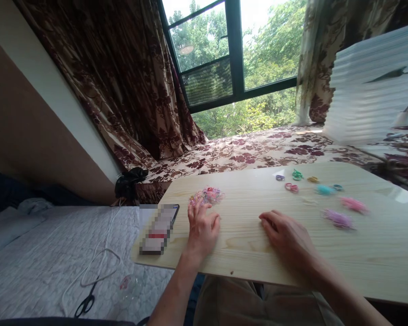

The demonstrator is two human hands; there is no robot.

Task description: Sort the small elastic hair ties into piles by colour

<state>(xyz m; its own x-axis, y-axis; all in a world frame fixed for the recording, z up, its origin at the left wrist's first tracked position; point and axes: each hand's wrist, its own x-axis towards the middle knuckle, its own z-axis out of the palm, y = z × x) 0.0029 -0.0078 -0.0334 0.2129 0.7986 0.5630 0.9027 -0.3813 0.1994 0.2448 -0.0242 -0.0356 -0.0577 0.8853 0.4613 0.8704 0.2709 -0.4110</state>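
Observation:
My left hand (203,226) rests on the pale wooden table, its spread fingertips touching the near edge of a tangled pile of multicoloured bands (209,195). My right hand (281,228) lies on the table with its fingers pressed together; whether anything is between them is too small to tell. Beyond it, to the right, are small sorted heaps: purple strands (339,219), pink strands (354,205), turquoise strands (325,189) and a faint whitish bunch (310,201). Farther back sit a red bundle (291,187), a green bundle (297,174) and a yellow one (313,179).
A phone (159,228) lies at the table's left edge. On the quilted bed (47,253) to the left are black scissors (85,305) and a white cable (104,258). A black bag (129,183) sits behind, near the curtain. White foam sheeting (370,90) stands at the right.

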